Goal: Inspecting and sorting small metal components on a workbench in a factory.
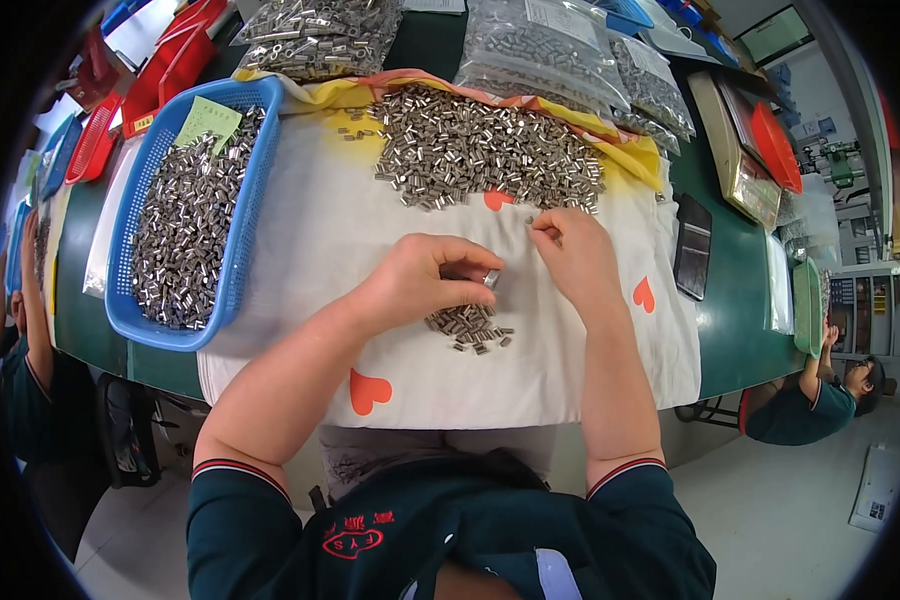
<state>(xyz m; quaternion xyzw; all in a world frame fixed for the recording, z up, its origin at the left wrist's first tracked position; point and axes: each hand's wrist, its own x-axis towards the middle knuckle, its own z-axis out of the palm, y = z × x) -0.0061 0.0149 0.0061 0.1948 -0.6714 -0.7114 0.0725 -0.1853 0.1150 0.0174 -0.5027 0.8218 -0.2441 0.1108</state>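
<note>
My left hand (428,273) is closed around a few small metal sleeves (491,279), whose shiny ends show between thumb and forefinger. Just below it, a small heap of the same sleeves (467,326) lies on the white cloth (310,230). To the right, my right hand (573,248) pinches one small metal sleeve (531,221) between thumb and fingertips. Beyond both hands spreads a large pile of loose metal sleeves (480,145), close to the right fingertips. How many sleeves the left palm holds is hidden.
A blue basket (245,215) full of sleeves, with a green note (208,124) on top, stands at the left. Plastic bags of metal parts (540,55) line the back. A dark phone (692,247) lies at the right. Other people sit at both sides.
</note>
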